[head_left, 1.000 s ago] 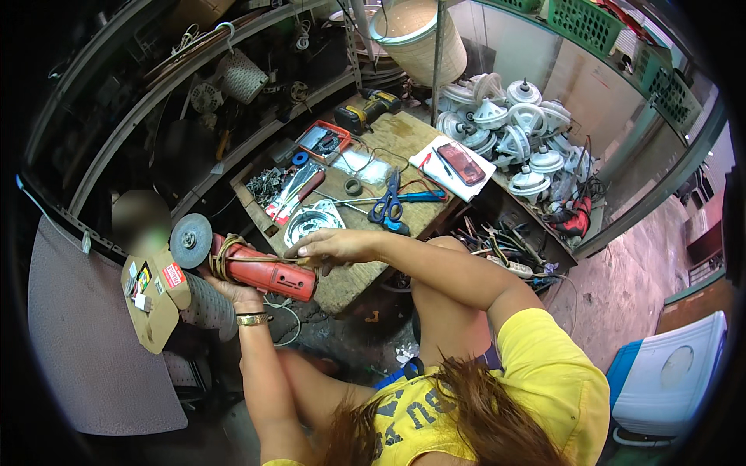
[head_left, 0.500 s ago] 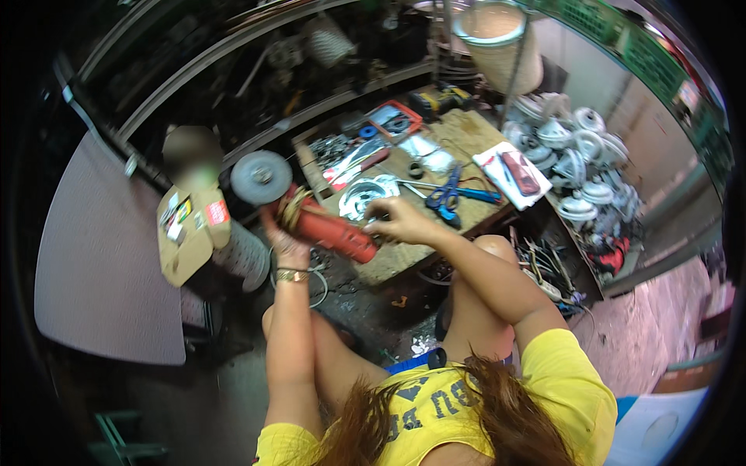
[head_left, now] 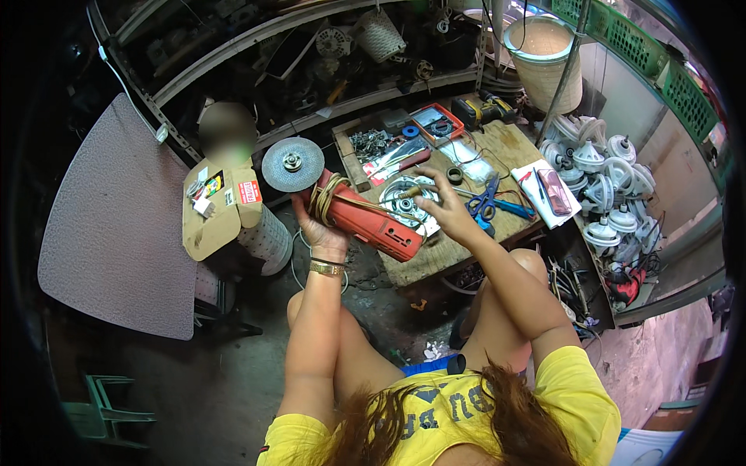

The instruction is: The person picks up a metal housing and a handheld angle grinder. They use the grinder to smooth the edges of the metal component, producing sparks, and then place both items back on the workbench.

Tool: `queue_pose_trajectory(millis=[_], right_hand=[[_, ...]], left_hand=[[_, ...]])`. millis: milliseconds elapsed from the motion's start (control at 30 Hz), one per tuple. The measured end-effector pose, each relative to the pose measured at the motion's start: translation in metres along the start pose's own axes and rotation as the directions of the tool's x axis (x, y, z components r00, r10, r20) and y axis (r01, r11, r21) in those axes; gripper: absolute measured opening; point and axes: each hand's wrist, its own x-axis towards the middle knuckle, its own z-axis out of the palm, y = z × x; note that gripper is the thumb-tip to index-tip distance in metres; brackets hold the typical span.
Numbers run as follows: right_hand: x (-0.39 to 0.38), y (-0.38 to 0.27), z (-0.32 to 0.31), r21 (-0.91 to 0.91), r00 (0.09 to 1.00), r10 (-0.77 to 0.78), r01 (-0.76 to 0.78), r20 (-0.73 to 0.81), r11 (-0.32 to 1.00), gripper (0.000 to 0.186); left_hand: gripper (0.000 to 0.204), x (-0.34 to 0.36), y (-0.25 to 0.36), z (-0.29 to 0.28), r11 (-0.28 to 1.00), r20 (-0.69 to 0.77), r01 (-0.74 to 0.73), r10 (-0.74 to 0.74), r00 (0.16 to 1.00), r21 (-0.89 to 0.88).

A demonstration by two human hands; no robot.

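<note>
My left hand (head_left: 315,231) grips a red angle grinder (head_left: 373,221) from underneath near its head, with a grey disc (head_left: 284,167) facing up. A yellowish cord (head_left: 326,198) is wound round the grinder's body. My right hand (head_left: 447,208) is raised above the grinder's rear, fingers bent round what looks like the cord's end. Behind it lie a silver round part (head_left: 402,186) with a hub, blue-handled scissors (head_left: 485,203) and a blue-handled tool (head_left: 514,208) on the wooden work board (head_left: 435,260).
A cardboard piece (head_left: 210,233) on a drum, a grey panel (head_left: 116,248) and a green chair (head_left: 109,415) are at left. White round parts (head_left: 602,186) are heaped at right. A yellow drill (head_left: 470,109), an open red-rimmed box (head_left: 439,123) and a phone (head_left: 553,190) lie round the board.
The view has turned, so the scene sits further right. My right hand has lifted from the grinder's rear, drawing the cord up; my left hand keeps hold of the grinder.
</note>
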Motion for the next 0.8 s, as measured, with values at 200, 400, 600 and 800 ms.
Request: queue_pose_trajectory(millis=[200,400,600,800], right_hand=[[0.011,-0.018,0.029,-0.031,0.786,0.481,-0.511,0.388,0.859,0.041],[-0.023,0.002,0.051,-0.303,0.725,0.286,-0.112,0.626,0.946,0.029],[-0.014,-0.082,-0.037,-0.116,0.986,0.165,-0.164,0.004,0.980,0.033],[-0.016,-0.054,-0.055,-0.821,0.760,0.517,0.039,0.395,0.570,0.022]], left_hand=[[0.068,-0.011,0.020,0.013,0.988,0.031,0.031,-0.027,0.999,-0.150],[0.063,0.008,0.025,-0.013,0.994,-0.036,-0.021,0.017,0.999,-0.107],[0.063,0.017,0.045,-0.022,0.989,-0.014,-0.139,0.140,0.990,0.057],[0.076,0.011,0.046,-0.024,0.986,-0.117,0.001,-0.021,0.993,-0.166]])
